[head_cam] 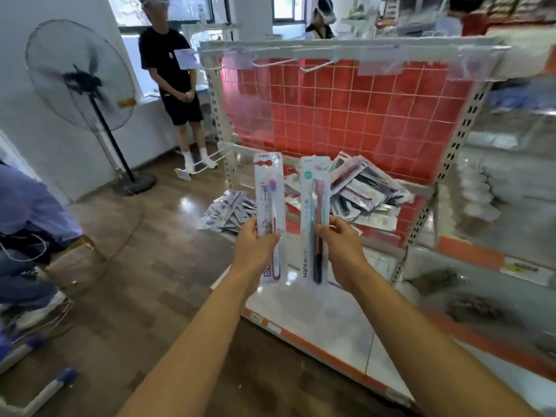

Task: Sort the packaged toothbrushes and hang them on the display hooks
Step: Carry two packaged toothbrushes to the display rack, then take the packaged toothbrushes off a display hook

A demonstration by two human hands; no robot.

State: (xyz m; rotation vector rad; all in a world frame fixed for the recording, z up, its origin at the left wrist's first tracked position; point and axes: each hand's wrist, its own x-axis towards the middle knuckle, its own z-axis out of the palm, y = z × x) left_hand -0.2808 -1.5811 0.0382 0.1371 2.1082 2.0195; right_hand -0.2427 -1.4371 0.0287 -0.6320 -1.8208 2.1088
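The left hand pinches a red-handled toothbrush pack upright; the right hand pinches a teal-carded toothbrush pack just beside it. Both packs are held up in front of the red grid panel, below its white hooks. A pile of packs lies on the shelf at the panel's foot.

Glossy wood floor, standing fan

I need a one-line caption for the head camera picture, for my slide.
Left hand and right hand each hold up a packaged toothbrush before a red grid rack.
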